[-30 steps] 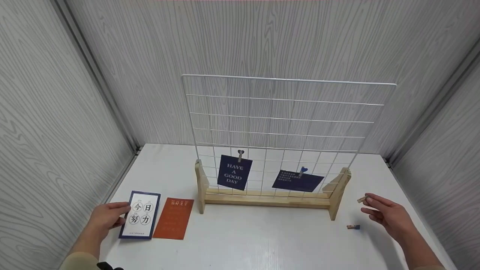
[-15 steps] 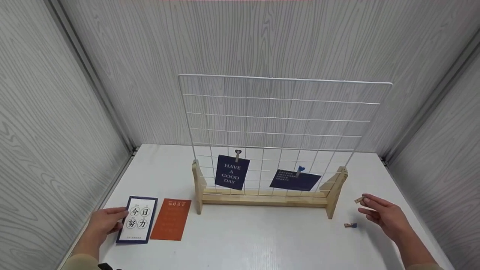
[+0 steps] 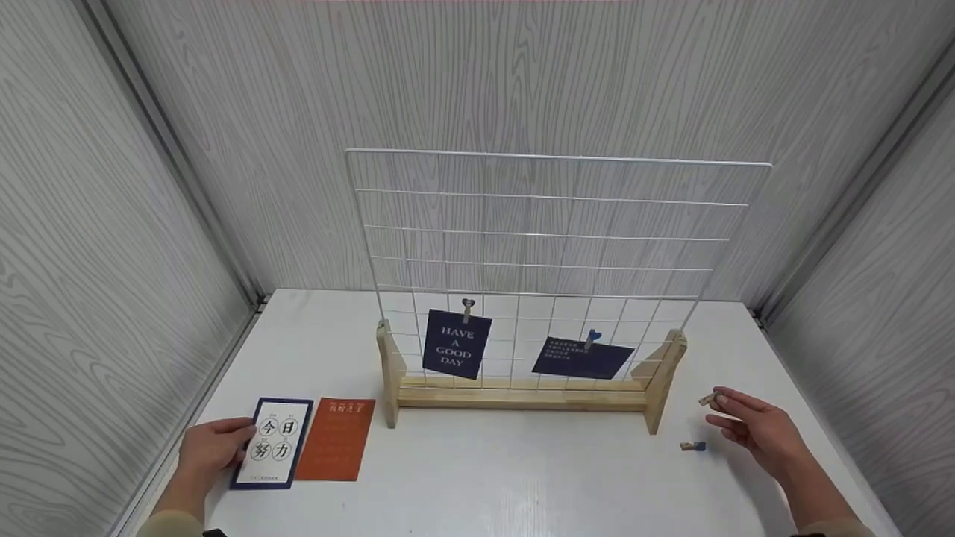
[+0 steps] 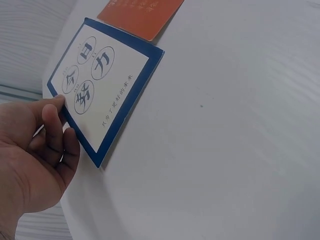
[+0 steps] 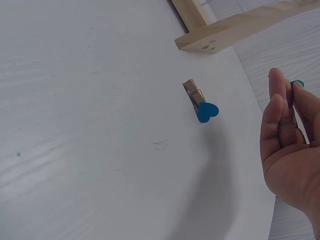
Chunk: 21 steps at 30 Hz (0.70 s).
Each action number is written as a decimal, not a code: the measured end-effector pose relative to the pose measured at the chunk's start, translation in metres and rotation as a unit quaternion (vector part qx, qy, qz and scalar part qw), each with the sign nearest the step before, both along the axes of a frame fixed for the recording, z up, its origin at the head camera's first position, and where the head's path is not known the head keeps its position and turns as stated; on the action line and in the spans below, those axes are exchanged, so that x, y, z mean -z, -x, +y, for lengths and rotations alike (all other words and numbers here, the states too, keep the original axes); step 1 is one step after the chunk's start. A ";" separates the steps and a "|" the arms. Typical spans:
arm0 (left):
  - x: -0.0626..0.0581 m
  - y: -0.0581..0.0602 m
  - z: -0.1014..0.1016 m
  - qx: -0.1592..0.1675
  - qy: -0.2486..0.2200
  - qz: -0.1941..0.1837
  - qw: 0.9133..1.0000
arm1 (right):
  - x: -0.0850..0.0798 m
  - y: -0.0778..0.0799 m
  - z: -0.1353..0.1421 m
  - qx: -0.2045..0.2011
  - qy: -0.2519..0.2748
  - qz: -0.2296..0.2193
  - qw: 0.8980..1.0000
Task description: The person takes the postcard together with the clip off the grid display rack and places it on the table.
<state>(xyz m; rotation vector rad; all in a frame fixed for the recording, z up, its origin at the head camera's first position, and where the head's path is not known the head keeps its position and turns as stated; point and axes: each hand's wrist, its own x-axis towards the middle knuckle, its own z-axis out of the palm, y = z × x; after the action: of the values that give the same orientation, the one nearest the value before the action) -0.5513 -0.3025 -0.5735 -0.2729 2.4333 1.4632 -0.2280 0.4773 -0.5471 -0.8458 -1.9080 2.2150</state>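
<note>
My left hand [image 3: 213,447] pinches the left edge of a white card [image 4: 102,82] with a blue border, at the near left of the table [image 3: 522,470]; four large characters, each in a ring, fill its face. Just to the right of it an orange card [image 3: 336,440] lies flat, with pale writing at its far end. My right hand [image 3: 761,432] is raised over the right side of the table, pinching a small wooden clothespin [image 3: 706,400] between thumb and fingers; from the right wrist only a bit of green shows at my fingertips. Nearer than that, a loose peg [image 5: 194,92] with a blue heart lies on the table, touching neither hand. Between my hands and farther off stands a white wire grid [image 3: 559,156] in a wooden stand [image 3: 522,399]. Low on its left hangs a dark blue card [image 3: 456,347] reading HAVE A GOOD DAY, held at the top by a heart clip [image 3: 467,311]. On the right a second dark card [image 3: 582,362] hangs sideways from a blue heart clip [image 3: 593,338].
</note>
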 end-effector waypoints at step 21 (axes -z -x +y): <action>0.008 -0.004 -0.003 -0.017 -0.004 0.001 1.000 | 0.012 0.003 -0.003 0.002 0.000 -0.020 1.000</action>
<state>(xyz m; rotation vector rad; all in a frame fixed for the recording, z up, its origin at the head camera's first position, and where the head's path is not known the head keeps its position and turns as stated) -0.5476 -0.3055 -0.5814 -0.3119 2.4357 1.4876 -0.2311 0.4745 -0.5587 -0.8996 -1.9223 2.2109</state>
